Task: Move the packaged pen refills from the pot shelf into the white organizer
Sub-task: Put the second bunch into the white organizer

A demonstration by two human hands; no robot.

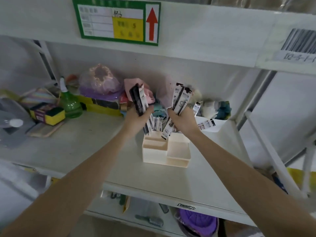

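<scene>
Two hands each gripped a bunch of packaged pen refills just above the white organizer: the left hand held a dark bunch, the right hand another, upright, probably for dropping into its rear slots, where some packets already stood.

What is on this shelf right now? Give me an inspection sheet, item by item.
Surface: white shelf board, marked with a few specks.
Job's things: white organizer, some refill packs standing in its rear slots; more packs lie on a white tray at right.
Clutter: green spray bottle, sponge pack, bagged purple items, grey lid.
Grippers: left hand grips a dark bundle; right hand grips a fan of packs.
Cables: nothing seen.
Surroundings: green-bordered label with a red arrow, barcode sticker, lower shelf with a comb.
</scene>
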